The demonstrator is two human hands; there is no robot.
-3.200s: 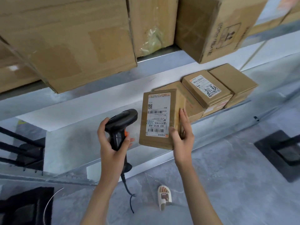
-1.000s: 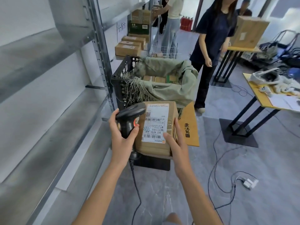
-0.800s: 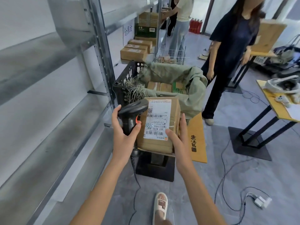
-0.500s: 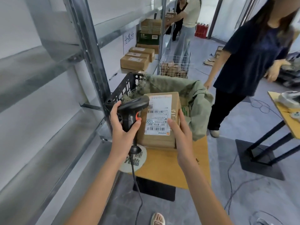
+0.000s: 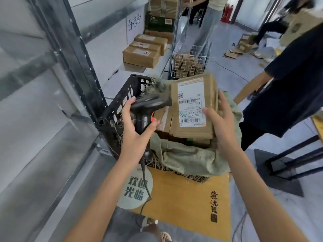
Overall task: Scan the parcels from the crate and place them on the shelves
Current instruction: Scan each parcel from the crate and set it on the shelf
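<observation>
My right hand [image 5: 220, 119] holds a brown cardboard parcel [image 5: 210, 95] by its right side, white barcode label facing me, just above the black plastic crate [image 5: 118, 103]. My left hand [image 5: 134, 126] grips a black handheld scanner [image 5: 148, 105] with an orange trigger, its head next to the parcel's left edge. A green sack [image 5: 185, 158] lines the crate, and more brown parcels [image 5: 166, 123] lie inside under the held one. The crate stands on a yellow table [image 5: 188, 198].
Grey metal shelves [image 5: 43, 105] run along the left, with an upright post [image 5: 76, 55] beside the crate. Further along lie three boxes [image 5: 141, 56] and a wire basket [image 5: 190, 63] of parcels. A person in dark clothes [image 5: 288, 84] stands at right. The scanner cable [image 5: 145, 186] trails down.
I have turned from the shelf and stepped up to the crate. The parcel in my right hand now hangs over the crate's inside, and the scanner stays beside it.
</observation>
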